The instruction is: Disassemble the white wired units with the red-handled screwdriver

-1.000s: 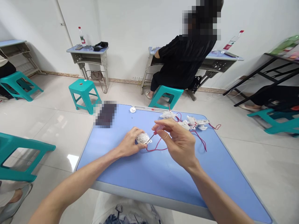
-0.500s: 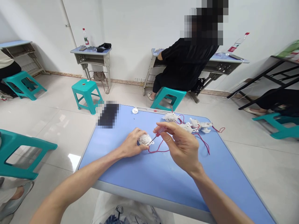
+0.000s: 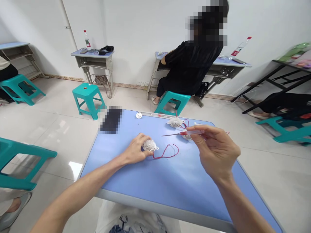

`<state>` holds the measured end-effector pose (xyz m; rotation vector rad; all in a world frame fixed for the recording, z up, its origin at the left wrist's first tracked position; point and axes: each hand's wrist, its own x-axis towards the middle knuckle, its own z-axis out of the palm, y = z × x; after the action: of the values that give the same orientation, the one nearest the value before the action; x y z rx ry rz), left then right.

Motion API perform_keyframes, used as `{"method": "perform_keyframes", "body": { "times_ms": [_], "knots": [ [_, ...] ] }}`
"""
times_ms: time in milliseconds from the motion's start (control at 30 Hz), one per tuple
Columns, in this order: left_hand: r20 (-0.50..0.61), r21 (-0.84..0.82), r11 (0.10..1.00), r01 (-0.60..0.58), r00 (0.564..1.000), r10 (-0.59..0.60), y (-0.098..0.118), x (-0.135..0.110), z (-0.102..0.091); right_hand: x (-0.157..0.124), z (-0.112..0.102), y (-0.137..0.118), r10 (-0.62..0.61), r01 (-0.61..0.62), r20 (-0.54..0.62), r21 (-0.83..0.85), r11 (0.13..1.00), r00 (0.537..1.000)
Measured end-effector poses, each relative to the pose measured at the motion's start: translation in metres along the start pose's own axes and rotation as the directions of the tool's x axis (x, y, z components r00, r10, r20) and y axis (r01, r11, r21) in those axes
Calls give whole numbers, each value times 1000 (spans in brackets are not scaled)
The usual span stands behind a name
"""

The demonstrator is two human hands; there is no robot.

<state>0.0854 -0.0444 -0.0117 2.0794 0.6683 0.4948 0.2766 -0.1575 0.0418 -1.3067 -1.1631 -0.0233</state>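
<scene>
My right hand, gripping the screwdriver, has left the mid-frame case my left hand grasps; screwing seems paused, needing re-aiming.

Casing in left hand on desk, cord to its right; screwdriver in right hand, right of casing. Other casings behind, toward desk's far right; disc left of them at far edge.

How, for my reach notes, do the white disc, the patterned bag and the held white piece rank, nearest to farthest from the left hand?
1. White piece: held in the left hand.
2. White disc: at the table's far edge.
3. Patterned bag: beyond the table, under a desk.
</scene>
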Motion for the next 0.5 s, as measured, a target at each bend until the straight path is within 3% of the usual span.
{"method": "perform_keyframes", "body": {
  "times_ms": [133, 267, 367, 500],
  "knots": [
    [-4, -3, 1000, 1, 1000, -1, 0, 1, 0, -21, -21, 46, 9, -9, -27, -2, 1000, 1000],
    [-3, 4, 1000, -9, 1000, 9, -1, 1, 1, -44, -34, 80, -122, 140, 90, -239, 961, 988],
    [-13, 2, 1000, -16, 1000, 16, -2, 1, 1, -51, -39, 87, -195, 278, 246, -372, 886, 949],
    [-19, -1, 1000, -14, 1000, 14, -2, 1, 1, -52, -44, 86, -194, 391, 437, -425, 816, 879]
  ]
}}
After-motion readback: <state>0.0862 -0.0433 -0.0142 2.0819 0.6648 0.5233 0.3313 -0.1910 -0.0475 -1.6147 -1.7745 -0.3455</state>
